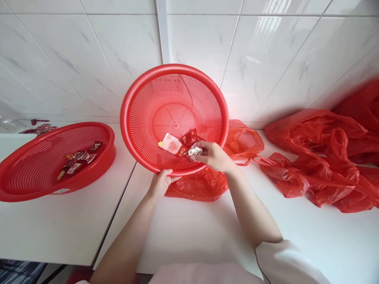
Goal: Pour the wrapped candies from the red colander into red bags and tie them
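A round red plastic basket (pixel 174 70) is tilted toward me above the white table. My left hand (pixel 162 182) grips its near rim, thumb on top and fingers underneath. Inside the basket, my right hand (pixel 211 154) is closed on a dark red packet (pixel 195 151) with a pale oval label. Beside that packet lie a pale pink packet (pixel 171 143) with a yellow tip and another dark red packet (pixel 190 137). Under the basket, a red plastic bag (pixel 198 188) rests on the table.
At left, a second red basket (pixel 100 161) holds several small dark red packets (pixel 81 161). Crumpled red plastic bags (pixel 319 165) cover the right side of the table. A tiled wall (pixel 204 43) stands behind, and a seam runs between the two tabletops.
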Tool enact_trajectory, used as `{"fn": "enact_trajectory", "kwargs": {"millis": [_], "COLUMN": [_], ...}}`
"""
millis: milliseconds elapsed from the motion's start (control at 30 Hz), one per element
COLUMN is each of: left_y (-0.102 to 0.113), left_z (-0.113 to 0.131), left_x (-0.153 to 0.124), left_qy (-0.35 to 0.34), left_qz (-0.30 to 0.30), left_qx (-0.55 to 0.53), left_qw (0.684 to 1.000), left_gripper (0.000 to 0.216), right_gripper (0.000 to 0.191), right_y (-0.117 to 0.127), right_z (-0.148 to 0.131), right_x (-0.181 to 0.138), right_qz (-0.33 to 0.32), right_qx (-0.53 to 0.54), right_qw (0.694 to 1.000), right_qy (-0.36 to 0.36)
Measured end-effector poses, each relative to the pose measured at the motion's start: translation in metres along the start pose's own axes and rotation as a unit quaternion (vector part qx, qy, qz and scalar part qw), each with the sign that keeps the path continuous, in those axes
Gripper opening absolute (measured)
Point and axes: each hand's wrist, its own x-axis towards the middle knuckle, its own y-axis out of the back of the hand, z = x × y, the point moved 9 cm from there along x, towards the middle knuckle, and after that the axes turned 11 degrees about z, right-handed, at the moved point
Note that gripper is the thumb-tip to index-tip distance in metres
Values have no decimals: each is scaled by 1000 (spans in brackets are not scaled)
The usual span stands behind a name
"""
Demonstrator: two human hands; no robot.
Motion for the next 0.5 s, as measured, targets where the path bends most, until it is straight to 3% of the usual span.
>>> {"fn": "enact_trajectory", "kwargs": {"millis": [100,200,300,400,500], "left_y": [10,17,19,18,16], "left_z": [13,22,29,34,34], "left_x": [7,12,13,12,10], "left_qy": [-35,-54,-65,-75,-79], "left_qz": [35,50,45,37,38], "left_qx": [-24,-39,-40,-34,-26], "left_qw": [998,997,996,996,996], "left_gripper": [23,22,25,30,37], "right_gripper": [31,22,17,22,25], "right_y": [12,5,-19,-27,-5], "right_z": [-5,9,30,46,43], "right_x": [-13,-22,-25,-18,-13], "right_qz": [-72,-126,-170,-131,-31], "right_qx": [61,-52,-161,-264,-355], "right_qw": [995,989,970,951,929], "right_qy": [-25,-51,-70,-93,-100]}}
